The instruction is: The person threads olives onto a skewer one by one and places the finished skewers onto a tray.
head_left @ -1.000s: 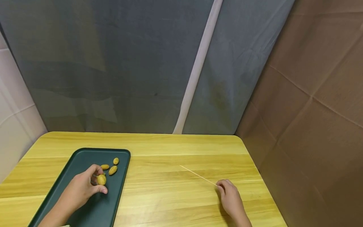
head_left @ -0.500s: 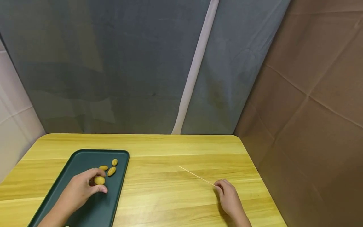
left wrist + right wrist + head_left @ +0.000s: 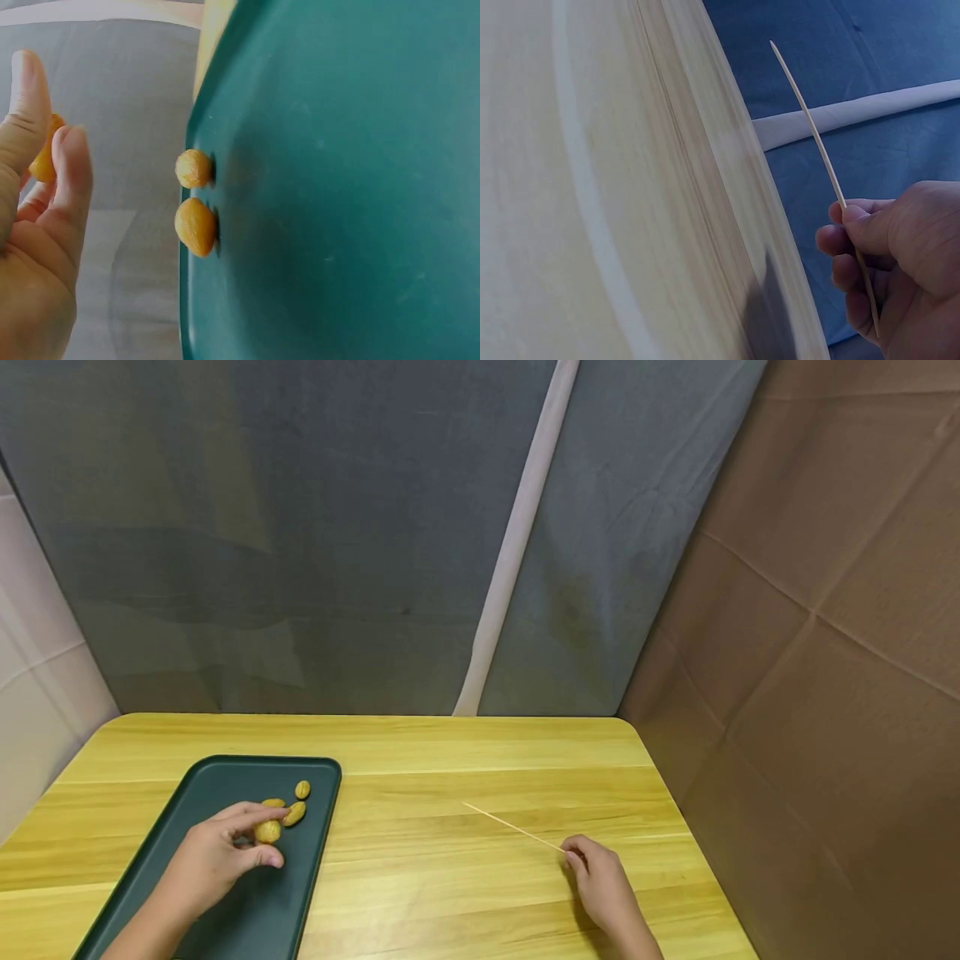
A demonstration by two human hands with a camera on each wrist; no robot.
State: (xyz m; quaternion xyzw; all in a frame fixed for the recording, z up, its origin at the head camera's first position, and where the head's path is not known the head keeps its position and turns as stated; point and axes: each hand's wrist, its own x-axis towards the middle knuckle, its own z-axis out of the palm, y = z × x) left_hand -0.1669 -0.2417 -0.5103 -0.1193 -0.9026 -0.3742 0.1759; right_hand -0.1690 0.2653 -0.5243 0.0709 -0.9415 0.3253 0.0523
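Observation:
Over the dark green tray (image 3: 315, 852) my left hand (image 3: 206, 860) holds a small yellow-brown oval fruit (image 3: 267, 832) among its fingers. The left wrist view shows this fruit (image 3: 45, 156) partly hidden behind the fingers. Several similar fruits lie near the tray's far end, among them a rounder one (image 3: 302, 790) and a longer one (image 3: 294, 814); another (image 3: 273, 802) is partly covered by the left fingers. To the right, my right hand (image 3: 606, 885) pinches a thin wooden skewer (image 3: 510, 826) above the table. In the right wrist view the skewer's pointed end (image 3: 780, 56) sticks out beyond the thumb.
The wood-grain table (image 3: 420, 893) carries the tray on its left side. A grey curtain (image 3: 337, 527) with a pale strip (image 3: 517, 543) hangs behind the table's back edge. Brown cloth (image 3: 847, 652) stands along the right, white cloth (image 3: 45, 635) along the left.
My left fingers have shifted on the fruit, the index finger now straighter and the fruit turned. The right hand and skewer have drifted slightly left. The head view has moved a little.

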